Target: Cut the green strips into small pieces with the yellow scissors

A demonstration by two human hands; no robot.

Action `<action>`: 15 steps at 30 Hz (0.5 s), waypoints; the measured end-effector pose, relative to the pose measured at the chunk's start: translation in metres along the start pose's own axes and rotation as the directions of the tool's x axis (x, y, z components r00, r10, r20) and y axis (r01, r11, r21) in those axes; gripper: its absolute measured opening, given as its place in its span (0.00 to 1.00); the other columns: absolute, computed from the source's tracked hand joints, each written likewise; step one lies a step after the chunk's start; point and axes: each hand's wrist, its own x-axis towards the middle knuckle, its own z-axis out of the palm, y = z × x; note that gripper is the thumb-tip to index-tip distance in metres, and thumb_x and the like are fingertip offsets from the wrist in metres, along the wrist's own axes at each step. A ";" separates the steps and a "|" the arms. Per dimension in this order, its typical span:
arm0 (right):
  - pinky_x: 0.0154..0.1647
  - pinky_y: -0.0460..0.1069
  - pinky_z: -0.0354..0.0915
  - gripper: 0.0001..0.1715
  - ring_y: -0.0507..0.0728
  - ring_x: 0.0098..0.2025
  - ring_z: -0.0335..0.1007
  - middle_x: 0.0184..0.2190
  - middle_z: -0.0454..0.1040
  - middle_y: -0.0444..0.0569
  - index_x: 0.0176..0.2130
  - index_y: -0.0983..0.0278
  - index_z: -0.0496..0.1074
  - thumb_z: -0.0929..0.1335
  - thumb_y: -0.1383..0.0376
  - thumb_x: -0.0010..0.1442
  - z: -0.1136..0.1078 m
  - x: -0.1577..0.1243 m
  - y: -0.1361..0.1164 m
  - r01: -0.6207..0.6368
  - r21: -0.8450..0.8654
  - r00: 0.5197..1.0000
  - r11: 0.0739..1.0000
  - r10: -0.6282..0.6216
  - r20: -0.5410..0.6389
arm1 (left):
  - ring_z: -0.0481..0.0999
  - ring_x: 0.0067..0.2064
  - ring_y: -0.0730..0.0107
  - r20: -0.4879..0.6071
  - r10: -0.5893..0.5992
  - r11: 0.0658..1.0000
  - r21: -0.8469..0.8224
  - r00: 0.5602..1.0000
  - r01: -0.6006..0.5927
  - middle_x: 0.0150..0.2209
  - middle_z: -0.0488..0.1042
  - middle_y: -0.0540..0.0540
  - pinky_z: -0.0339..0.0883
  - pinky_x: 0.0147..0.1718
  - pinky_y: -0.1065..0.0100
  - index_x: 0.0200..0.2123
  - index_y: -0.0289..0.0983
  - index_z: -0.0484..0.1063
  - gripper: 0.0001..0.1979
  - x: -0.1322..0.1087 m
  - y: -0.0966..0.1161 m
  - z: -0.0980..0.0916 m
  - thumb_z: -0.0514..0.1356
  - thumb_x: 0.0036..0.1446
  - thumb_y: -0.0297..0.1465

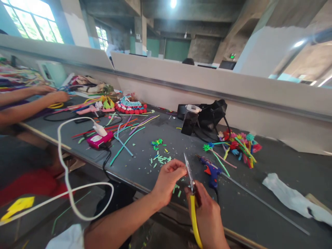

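Observation:
My right hand [207, 214] is wrapped round a pair of scissors [193, 207] with yellow handles, blades pointing up and away from me. Close to the blades, my left hand [168, 178] is closed in a pinch; what lies between its fingertips is too small to make out. Beneath and beside my hands are short cut pieces of green pipe cleaner [177, 190]. More light green clippings [161, 159] lie scattered beyond my left hand, near a small green and blue bundle [157, 142]. A blue glue gun [213, 174] rests right of the scissors.
Pipe-cleaner flowers [243, 147] lie at the right, past a thin rod [264, 204]. A phone [189, 123] leans by a black bag [214, 114]. A white cable [66, 166] loops from a pink power strip [100, 139]. At the left, a co-worker's hands [55, 95] work.

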 end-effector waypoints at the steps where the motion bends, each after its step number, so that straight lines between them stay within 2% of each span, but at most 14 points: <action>1: 0.28 0.42 0.65 0.13 0.52 0.25 0.71 0.26 0.74 0.41 0.40 0.60 0.70 0.61 0.56 0.68 -0.001 0.001 0.000 0.005 -0.031 1.000 1.000 -0.005 -0.003 | 0.68 0.30 0.72 -0.002 -0.001 1.000 0.013 1.000 0.001 0.24 0.72 0.51 0.60 0.35 0.69 0.24 0.36 0.74 0.02 -0.001 0.000 0.001 0.64 0.45 0.28; 5: 0.28 0.43 0.65 0.13 0.53 0.25 0.72 0.28 0.74 0.43 0.40 0.60 0.68 0.60 0.56 0.68 -0.004 0.001 0.000 0.032 -0.090 0.999 0.995 -0.034 -0.023 | 0.67 0.29 0.73 0.007 -0.041 0.998 0.054 0.999 0.041 0.24 0.71 0.51 0.59 0.34 0.70 0.24 0.35 0.74 0.05 -0.006 -0.001 0.004 0.66 0.44 0.30; 10: 0.27 0.41 0.65 0.13 0.50 0.24 0.70 0.25 0.72 0.40 0.39 0.61 0.68 0.61 0.56 0.68 -0.006 0.000 0.002 0.004 -0.011 1.000 1.000 -0.004 0.007 | 0.66 0.29 0.73 0.009 -0.056 0.998 0.037 0.998 0.056 0.24 0.71 0.51 0.59 0.33 0.71 0.24 0.35 0.74 0.05 -0.009 -0.003 0.009 0.66 0.44 0.30; 15: 0.25 0.40 0.64 0.14 0.49 0.23 0.68 0.26 0.74 0.42 0.39 0.63 0.70 0.62 0.57 0.68 -0.006 0.000 0.003 -0.037 0.070 0.999 0.997 0.038 -0.006 | 0.67 0.30 0.73 0.009 -0.068 0.997 0.037 0.998 0.068 0.24 0.71 0.51 0.60 0.34 0.70 0.24 0.35 0.74 0.04 -0.008 -0.004 0.010 0.66 0.44 0.29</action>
